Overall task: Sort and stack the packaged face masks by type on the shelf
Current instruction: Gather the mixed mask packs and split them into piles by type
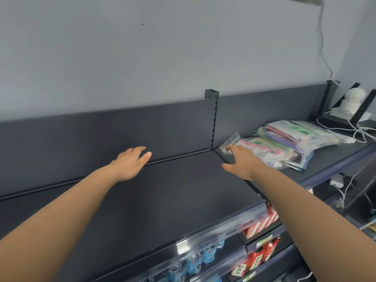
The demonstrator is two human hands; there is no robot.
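Head view shows my left hand [130, 162] over the dark shelf [162, 196], fingers straight and close together, holding nothing. My right hand [242, 161], fingers spread, lies at the near edge of the packaged face masks [289, 141], which are piled on the shelf's right section. I cannot tell whether it touches them.

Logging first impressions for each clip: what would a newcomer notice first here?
Over a dark shelf, the left hand hovers open above the left bay, while the right hand, also open, reaches toward a messy pile of packaged masks in the right bay. Red packets brighten the lower shelves at bottom right.
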